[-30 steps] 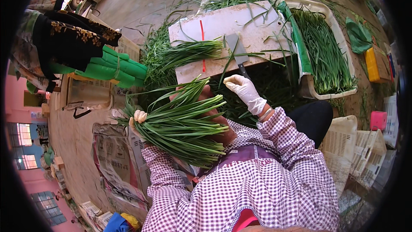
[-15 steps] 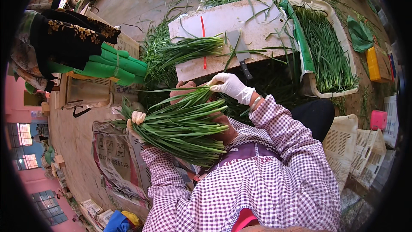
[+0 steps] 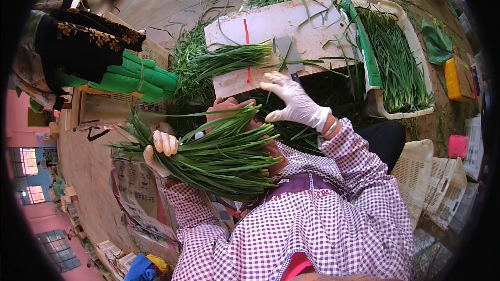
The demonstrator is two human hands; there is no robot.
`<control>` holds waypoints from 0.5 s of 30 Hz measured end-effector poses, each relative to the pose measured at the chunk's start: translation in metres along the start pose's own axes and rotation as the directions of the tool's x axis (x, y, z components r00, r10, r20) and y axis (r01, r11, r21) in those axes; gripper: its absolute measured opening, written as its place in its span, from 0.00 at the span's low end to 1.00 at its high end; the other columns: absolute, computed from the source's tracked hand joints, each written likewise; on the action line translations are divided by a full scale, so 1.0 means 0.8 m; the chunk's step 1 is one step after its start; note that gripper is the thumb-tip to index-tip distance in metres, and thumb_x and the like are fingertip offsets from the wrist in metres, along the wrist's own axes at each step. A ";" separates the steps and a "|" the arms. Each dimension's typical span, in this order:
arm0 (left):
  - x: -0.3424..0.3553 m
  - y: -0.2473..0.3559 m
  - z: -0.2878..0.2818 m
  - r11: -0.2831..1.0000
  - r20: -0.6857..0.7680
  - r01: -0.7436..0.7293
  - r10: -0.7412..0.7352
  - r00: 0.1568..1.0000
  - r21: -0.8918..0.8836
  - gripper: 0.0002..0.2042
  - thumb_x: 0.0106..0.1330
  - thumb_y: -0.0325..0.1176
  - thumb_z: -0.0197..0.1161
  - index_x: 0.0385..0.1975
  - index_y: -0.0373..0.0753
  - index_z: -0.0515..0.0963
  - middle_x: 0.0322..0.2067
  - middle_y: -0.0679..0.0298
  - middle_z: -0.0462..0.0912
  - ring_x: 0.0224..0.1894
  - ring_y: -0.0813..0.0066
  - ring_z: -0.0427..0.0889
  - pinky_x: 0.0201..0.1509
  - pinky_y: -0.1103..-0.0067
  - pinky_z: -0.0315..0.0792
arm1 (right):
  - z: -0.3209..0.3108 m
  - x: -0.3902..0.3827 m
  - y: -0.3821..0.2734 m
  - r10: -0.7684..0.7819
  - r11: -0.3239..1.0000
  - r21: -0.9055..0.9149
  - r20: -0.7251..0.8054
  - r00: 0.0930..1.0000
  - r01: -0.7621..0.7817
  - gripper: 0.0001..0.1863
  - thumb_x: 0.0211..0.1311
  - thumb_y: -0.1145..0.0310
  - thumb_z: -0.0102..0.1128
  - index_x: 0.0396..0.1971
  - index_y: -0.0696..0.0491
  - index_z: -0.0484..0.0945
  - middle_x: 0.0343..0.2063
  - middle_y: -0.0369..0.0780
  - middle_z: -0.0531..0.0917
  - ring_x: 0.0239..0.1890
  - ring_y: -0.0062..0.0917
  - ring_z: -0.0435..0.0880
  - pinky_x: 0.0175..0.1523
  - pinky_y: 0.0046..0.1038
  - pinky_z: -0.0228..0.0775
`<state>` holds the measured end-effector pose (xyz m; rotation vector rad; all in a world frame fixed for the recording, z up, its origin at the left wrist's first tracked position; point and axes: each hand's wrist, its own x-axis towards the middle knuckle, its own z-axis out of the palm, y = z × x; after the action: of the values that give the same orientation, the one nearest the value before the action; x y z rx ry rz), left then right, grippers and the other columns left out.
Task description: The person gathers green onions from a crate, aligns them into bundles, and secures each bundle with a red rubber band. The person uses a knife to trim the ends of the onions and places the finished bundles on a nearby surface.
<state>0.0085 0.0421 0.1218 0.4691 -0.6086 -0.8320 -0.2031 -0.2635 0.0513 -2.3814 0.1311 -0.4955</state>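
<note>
The left hand (image 3: 160, 148) stayed clamped around the stem end of the chive bundle (image 3: 219, 151), which lay across the lap at centre frame, leaves fanning toward the right. The right hand (image 3: 294, 101) — gloved, fingers spread, gripping nothing — had lifted off the bundle's top since half a second ago and now hovered just below the white cutting board (image 3: 281, 31) in the upper middle. On that board sat a smaller chive bunch (image 3: 229, 57) and a cleaver (image 3: 290, 57), the open hand nearest the blade. At upper right, a white crate (image 3: 406, 112) held more greens — untouched.
</note>
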 end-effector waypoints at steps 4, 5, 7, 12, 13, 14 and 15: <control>0.018 -0.001 0.011 0.995 0.114 0.103 -0.103 0.988 0.005 0.12 0.67 0.39 0.56 0.25 0.40 0.67 0.18 0.68 0.66 0.21 0.81 0.62 0.28 0.81 0.60 | 0.019 0.041 -0.041 -0.224 0.951 0.268 0.257 0.940 0.153 0.54 0.39 0.46 0.74 0.64 0.58 0.59 0.59 0.52 0.68 0.65 0.42 0.63 0.68 0.36 0.54; 0.023 -0.006 0.018 0.992 0.122 0.126 -0.127 0.984 0.020 0.12 0.66 0.41 0.56 0.26 0.40 0.67 0.19 0.68 0.67 0.23 0.79 0.63 0.31 0.80 0.62 | 0.016 0.047 -0.057 -0.296 0.890 0.437 0.337 0.894 0.130 0.54 0.41 0.51 0.75 0.66 0.58 0.55 0.60 0.51 0.68 0.65 0.39 0.63 0.67 0.34 0.55; 0.035 -0.014 0.055 0.980 -0.024 0.154 -0.152 0.988 0.130 0.13 0.64 0.43 0.56 0.28 0.40 0.68 0.22 0.66 0.68 0.27 0.76 0.66 0.36 0.79 0.62 | 0.031 0.039 -0.074 -0.226 0.583 0.684 0.655 0.721 -0.439 0.54 0.46 0.58 0.75 0.68 0.57 0.49 0.61 0.47 0.66 0.65 0.31 0.63 0.67 0.31 0.54; 0.073 -0.009 0.114 0.813 -0.322 0.405 -0.284 0.903 0.419 0.13 0.61 0.41 0.60 0.35 0.36 0.74 0.35 0.58 0.79 0.41 0.66 0.77 0.50 0.71 0.72 | 0.047 0.021 -0.108 -0.308 0.161 0.853 0.522 0.795 -0.497 0.59 0.45 0.63 0.76 0.70 0.55 0.40 0.63 0.41 0.63 0.64 0.24 0.61 0.68 0.28 0.52; 0.084 -0.015 0.127 0.801 -0.359 0.405 -0.256 0.898 0.440 0.12 0.60 0.39 0.61 0.35 0.36 0.76 0.35 0.58 0.79 0.41 0.67 0.77 0.48 0.70 0.73 | 0.046 0.020 -0.111 -0.282 0.136 0.892 0.451 0.847 -0.430 0.61 0.43 0.64 0.77 0.70 0.55 0.40 0.62 0.41 0.63 0.64 0.24 0.61 0.67 0.28 0.52; 0.093 -0.026 0.134 0.809 -0.402 0.409 -0.237 0.885 0.423 0.11 0.59 0.36 0.63 0.34 0.36 0.76 0.34 0.58 0.79 0.40 0.68 0.78 0.48 0.72 0.74 | 0.045 0.020 -0.113 -0.245 0.119 0.925 0.381 0.892 -0.362 0.62 0.42 0.64 0.77 0.70 0.55 0.39 0.62 0.41 0.63 0.63 0.24 0.61 0.67 0.28 0.53; 0.102 -0.046 0.134 0.875 -0.370 0.339 -0.205 0.906 0.346 0.10 0.58 0.35 0.62 0.35 0.36 0.77 0.34 0.58 0.80 0.39 0.69 0.79 0.47 0.74 0.73 | 0.044 0.020 -0.116 -0.206 0.105 0.952 0.304 0.930 -0.288 0.63 0.41 0.64 0.78 0.71 0.54 0.38 0.62 0.41 0.63 0.63 0.24 0.62 0.67 0.28 0.53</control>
<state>-0.0398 -0.0606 0.2039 1.0727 -0.4079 -0.8755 -0.1780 -0.1751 0.0929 -0.9671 -0.2693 0.0173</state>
